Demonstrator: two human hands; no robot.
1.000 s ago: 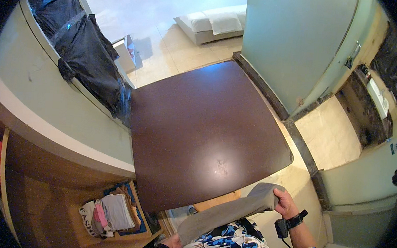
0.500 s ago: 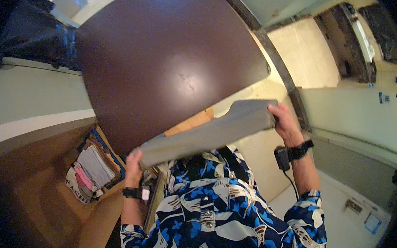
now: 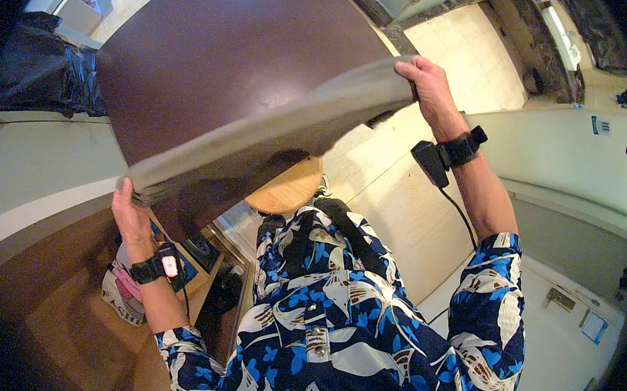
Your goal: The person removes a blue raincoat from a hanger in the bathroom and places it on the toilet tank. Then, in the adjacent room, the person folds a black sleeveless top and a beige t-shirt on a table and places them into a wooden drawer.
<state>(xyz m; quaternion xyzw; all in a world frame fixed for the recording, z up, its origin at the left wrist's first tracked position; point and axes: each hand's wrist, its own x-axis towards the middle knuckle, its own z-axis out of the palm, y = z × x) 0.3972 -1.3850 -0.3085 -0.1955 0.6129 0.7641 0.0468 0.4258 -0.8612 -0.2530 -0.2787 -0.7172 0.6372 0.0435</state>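
A grey-brown piece of cloth (image 3: 260, 130) is stretched between my two hands, slanting up to the right above the near part of the dark brown table (image 3: 214, 58). What sort of garment or cloth it is, I cannot make out. My left hand (image 3: 130, 212) pinches its lower left end. At its upper right end my right hand (image 3: 430, 87) grips the edge, thumb on top. The cloth's underside sags a little in the middle and looks blurred. Each wrist carries a black strap with a small device.
A round wooden stool (image 3: 289, 186) stands below the table's near edge. Folded clothes and a printed bag (image 3: 121, 291) lie on a brown surface at the lower left, partly behind my left forearm. Black plastic (image 3: 42, 67) covers something at the far left. A white box (image 3: 79, 8) sits beyond.
Both hands have lifted the cloth up and away from my body, over the table. My left hand has moved further left, and the cloth is spread longer and wider.
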